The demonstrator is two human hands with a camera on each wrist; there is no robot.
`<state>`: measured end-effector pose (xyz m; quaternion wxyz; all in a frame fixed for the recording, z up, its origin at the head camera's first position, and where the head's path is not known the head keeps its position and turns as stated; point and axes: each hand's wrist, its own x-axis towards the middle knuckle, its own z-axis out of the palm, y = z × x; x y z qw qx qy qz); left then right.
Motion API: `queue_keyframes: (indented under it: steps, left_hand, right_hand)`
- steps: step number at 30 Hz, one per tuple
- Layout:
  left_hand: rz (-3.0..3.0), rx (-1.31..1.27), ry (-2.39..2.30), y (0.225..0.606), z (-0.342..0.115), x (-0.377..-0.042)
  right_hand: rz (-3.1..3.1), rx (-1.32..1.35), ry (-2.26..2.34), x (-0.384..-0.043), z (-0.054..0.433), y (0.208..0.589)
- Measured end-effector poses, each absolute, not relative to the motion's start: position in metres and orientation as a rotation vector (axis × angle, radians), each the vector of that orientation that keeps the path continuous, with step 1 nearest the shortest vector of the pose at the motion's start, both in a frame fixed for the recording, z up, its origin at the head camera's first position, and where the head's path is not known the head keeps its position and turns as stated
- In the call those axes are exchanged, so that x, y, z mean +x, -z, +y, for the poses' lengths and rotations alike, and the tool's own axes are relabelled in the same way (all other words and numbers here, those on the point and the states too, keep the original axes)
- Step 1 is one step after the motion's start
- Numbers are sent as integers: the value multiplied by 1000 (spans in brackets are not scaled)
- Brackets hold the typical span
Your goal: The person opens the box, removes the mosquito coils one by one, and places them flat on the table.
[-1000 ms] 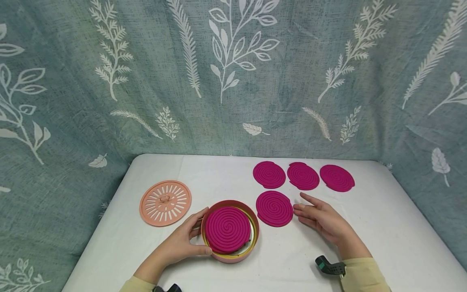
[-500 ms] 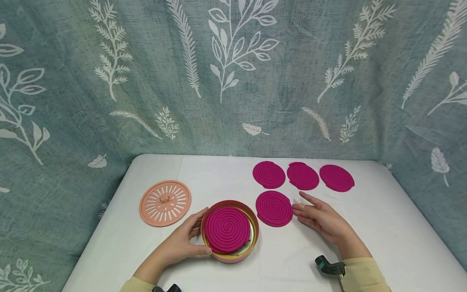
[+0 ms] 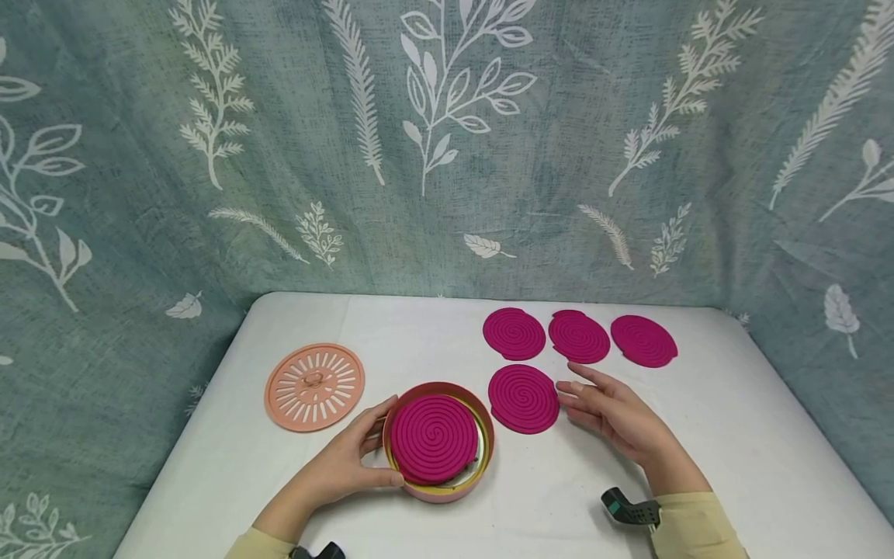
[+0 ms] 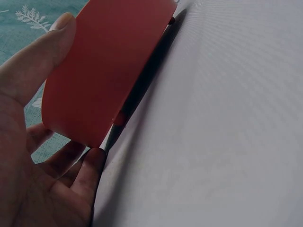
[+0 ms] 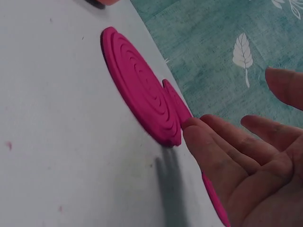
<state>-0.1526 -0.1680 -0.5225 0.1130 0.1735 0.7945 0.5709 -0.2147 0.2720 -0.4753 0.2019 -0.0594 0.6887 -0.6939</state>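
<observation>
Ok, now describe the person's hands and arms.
The left hand and right hand are bare, without gloves. The sleeves are pale yellow. The right wrist device is black with a small green patch; the left wrist device, also dark, is partly out of frame.

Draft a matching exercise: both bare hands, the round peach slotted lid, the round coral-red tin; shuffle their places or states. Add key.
Column 1
1. Round peach slotted lid
2. Round coral-red tin
3. Left hand
4. Right hand

Column 2
A. Fingers at the edge of a flat magenta spiral coil outside the tin
B. Holds a magenta spiral coil inside its rim
C. Grips the tin's side
D. Lies flat on the white tabletop

Pairs: 1-D, 2-B, 3-C, 4-A
</observation>
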Motion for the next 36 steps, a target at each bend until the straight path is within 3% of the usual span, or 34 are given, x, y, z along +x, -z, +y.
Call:
queue_keyframes:
  steps: [10, 36]
  left_hand:
    - [2328, 526, -1677, 517, -169, -152]
    - [2324, 510, -1680, 519, -167, -152]
  right_hand:
    - [1951, -357, 1924, -212, 252, 451]
    - [1885, -408, 1799, -207, 199, 436]
